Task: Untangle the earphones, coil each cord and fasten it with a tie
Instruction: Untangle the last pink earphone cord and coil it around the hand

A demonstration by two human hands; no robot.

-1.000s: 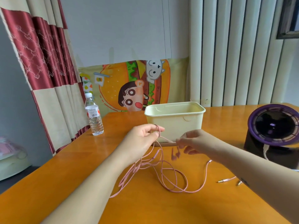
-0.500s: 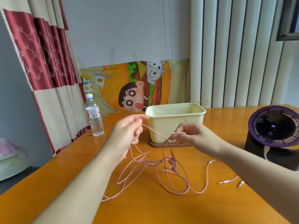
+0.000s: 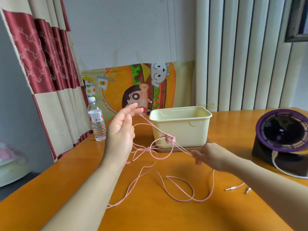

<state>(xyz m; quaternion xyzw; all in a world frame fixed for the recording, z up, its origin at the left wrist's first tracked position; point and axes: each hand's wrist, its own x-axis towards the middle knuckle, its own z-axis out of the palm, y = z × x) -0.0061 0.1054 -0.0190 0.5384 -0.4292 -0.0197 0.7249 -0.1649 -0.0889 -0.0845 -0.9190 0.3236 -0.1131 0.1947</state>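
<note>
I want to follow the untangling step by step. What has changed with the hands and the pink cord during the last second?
The left hand rose and the right hand dropped toward the table, pulling the pink earphone cord taut between them. The earbuds, hanging loose before, now sit in a knot on the stretched strands. Both hands kept their pinch. The cream container, water bottle, fan and plugs stayed put.

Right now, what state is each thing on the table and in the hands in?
Pink earphone cords: still tangled, uncoiled, no tie on them.
Earbuds: caught in the knot, hanging in the air.
Left hand: raised, pinching the cord.
Right hand: low, pinching the cord, pulling it taut.
Jack plugs: lying loose on the table.
Cream bin: upright, no lid.
Water bottle: upright, capped.
</note>
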